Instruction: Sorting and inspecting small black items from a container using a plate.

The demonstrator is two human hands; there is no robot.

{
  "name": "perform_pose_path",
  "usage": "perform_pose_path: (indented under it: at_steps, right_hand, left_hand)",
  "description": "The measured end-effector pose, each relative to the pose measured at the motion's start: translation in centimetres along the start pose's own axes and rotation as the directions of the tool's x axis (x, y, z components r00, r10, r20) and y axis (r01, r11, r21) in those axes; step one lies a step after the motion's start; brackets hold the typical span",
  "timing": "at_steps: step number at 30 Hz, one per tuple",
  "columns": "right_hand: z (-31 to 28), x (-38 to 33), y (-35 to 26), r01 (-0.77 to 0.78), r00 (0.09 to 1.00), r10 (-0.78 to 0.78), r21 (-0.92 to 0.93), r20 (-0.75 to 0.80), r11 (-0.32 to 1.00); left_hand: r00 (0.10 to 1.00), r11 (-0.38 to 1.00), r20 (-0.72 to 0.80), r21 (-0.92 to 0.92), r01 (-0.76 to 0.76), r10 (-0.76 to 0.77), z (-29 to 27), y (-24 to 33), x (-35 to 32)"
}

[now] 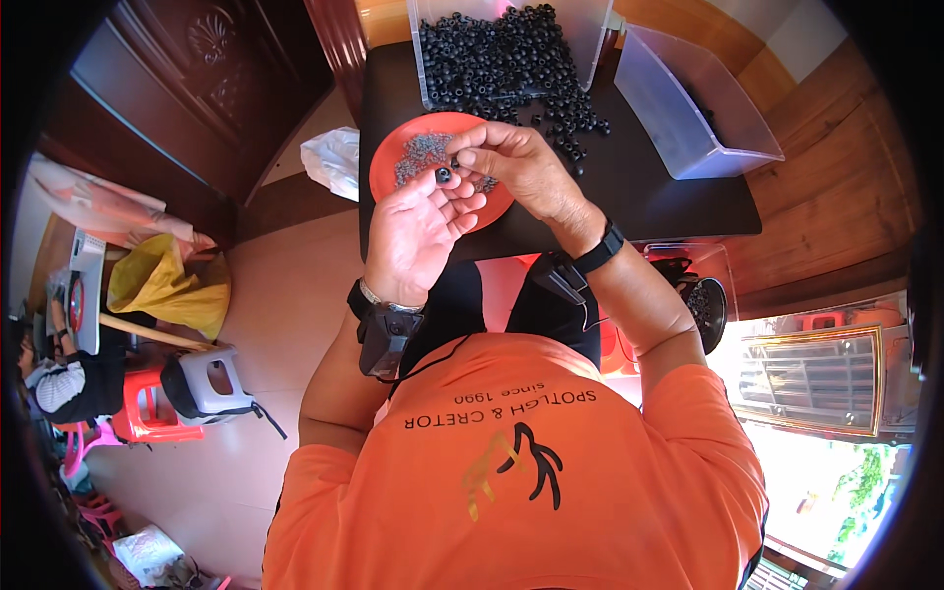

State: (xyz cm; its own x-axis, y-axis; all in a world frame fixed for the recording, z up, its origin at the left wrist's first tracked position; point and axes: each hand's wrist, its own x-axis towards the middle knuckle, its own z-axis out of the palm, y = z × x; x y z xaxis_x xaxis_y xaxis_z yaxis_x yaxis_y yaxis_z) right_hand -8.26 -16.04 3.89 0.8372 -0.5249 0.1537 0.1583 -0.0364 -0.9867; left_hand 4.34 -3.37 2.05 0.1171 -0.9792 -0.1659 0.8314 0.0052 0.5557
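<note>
My left hand is turned palm up, with a small black round part held at its thumb and fingertips. The part has a lighter centre. Close above it, the thumb and forefinger of my right hand are pinched together; what they hold is too small to make out. Both hands are over a red round plate. Small greyish, shiny pieces lie heaped on the plate, partly covered by my hands.
Many black round parts spill from a clear bin onto the dark table. Another translucent bin stands to the right. A white plastic bag lies left of the table. Another person sits far left near stools.
</note>
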Motion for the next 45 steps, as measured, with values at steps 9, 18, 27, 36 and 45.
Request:
perform_pose_path:
  at_steps: [9,18,27,36,45]
  right_hand:
    - [1.0,-1.1,1.9,0.055,0.997,-0.058,-0.068,-0.048,0.996]
    - [1.1,-0.7,1.1,0.093,0.985,-0.100,-0.055,-0.140,0.994]
    - [2.1,-1.0,0.4,0.115,0.992,-0.118,-0.052,-0.052,0.992]
    - [2.5,-1.3,1.5,0.208,0.973,-0.214,-0.078,-0.090,0.975]
    - [2.5,-1.7,1.1,0.380,0.902,-0.431,-0.404,-0.039,0.832]
  left_hand:
    - [1.000,0.999,0.012,-0.025,-0.023,0.024,-1.0,-0.3,0.3]
    - [1.000,0.999,0.020,-0.050,0.009,-0.008,-1.0,-0.7,0.2]
    - [1.000,0.998,-0.001,-0.065,-0.004,0.004,-1.1,-1.0,-0.1]
    - [0.998,0.999,-0.054,-0.032,-0.015,0.014,-0.9,-1.4,-0.1]
    - [0.998,0.999,-0.061,0.032,0.025,-0.023,-0.6,-1.5,-0.2]
